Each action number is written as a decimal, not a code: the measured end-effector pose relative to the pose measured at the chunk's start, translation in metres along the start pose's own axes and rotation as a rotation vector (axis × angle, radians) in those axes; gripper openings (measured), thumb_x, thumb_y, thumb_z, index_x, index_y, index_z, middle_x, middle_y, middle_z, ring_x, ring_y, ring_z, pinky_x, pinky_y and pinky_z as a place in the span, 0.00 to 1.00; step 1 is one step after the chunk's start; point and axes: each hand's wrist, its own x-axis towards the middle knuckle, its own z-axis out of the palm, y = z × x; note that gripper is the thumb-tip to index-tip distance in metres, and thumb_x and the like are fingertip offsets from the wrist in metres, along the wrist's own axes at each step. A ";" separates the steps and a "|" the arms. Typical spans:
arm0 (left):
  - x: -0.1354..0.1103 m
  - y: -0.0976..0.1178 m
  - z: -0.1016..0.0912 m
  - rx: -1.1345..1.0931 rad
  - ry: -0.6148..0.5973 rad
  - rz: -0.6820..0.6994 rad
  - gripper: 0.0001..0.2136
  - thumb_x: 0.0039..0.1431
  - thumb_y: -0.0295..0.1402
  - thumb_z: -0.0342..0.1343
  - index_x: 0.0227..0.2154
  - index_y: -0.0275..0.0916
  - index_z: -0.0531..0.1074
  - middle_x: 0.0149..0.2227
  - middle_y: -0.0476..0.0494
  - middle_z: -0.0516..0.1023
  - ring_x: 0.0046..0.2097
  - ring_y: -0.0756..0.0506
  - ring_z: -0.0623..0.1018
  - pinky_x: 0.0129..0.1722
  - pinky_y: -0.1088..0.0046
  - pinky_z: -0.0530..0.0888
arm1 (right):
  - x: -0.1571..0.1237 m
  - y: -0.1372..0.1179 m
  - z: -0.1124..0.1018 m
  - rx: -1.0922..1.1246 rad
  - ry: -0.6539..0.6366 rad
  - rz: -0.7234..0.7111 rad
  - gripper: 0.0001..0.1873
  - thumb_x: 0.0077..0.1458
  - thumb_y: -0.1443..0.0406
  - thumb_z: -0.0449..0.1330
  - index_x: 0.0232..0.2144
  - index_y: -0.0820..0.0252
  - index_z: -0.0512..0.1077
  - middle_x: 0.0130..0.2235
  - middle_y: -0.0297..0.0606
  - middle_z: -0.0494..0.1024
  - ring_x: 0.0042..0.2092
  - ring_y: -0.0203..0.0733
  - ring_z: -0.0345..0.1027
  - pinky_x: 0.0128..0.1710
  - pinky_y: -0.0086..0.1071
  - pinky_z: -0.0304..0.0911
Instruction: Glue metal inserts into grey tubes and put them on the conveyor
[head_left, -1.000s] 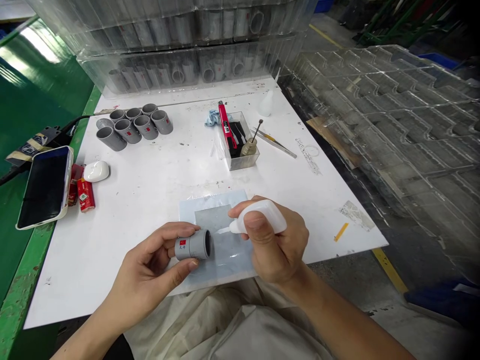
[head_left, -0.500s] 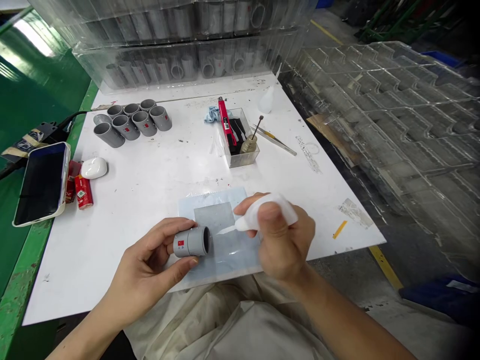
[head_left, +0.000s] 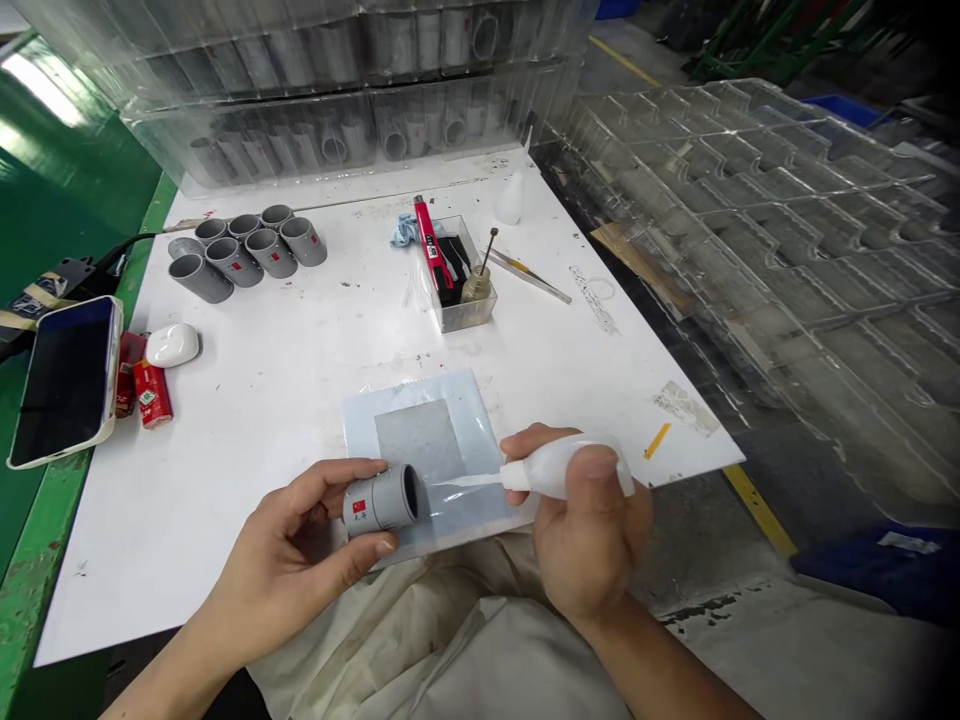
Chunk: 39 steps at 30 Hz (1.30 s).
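My left hand (head_left: pixel 300 560) is closed round a short grey pipe fitting (head_left: pixel 379 499) with a small red label, its open end turned to the right. My right hand (head_left: pixel 592 530) grips a white squeeze bottle (head_left: pixel 559 468) lying level, its thin nozzle pointing left and reaching the fitting's mouth. Both are over a pale blue sheet with a grey square (head_left: pixel 420 435) at the front edge of the white table (head_left: pixel 300 370).
Several grey fittings (head_left: pixel 244 250) lie at the back left. A clear box (head_left: pixel 457 280) holds a red tool and a small jar. A phone (head_left: pixel 64 380), a white case and red packets sit at left. Clear trays of fittings (head_left: pixel 337 90) stack behind and right.
My right hand has drawn back to the right and lowered the bottle to level, so its long nozzle now shows. The view shifted slightly left.
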 end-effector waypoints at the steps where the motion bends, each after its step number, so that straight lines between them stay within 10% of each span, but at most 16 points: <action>1: 0.000 0.001 0.000 0.008 0.001 0.003 0.18 0.56 0.44 0.74 0.48 0.50 0.81 0.31 0.52 0.82 0.30 0.48 0.77 0.30 0.76 0.74 | 0.000 0.001 0.001 0.002 -0.008 -0.004 0.20 0.70 0.52 0.60 0.34 0.54 0.85 0.31 0.39 0.84 0.25 0.40 0.72 0.26 0.36 0.70; 39: -0.001 -0.014 -0.004 0.010 -0.047 0.031 0.18 0.60 0.37 0.71 0.53 0.52 0.80 0.52 0.48 0.85 0.53 0.41 0.82 0.38 0.74 0.77 | 0.000 0.001 0.003 -0.101 -0.055 0.144 0.23 0.71 0.47 0.60 0.34 0.54 0.86 0.24 0.33 0.77 0.28 0.36 0.74 0.29 0.29 0.69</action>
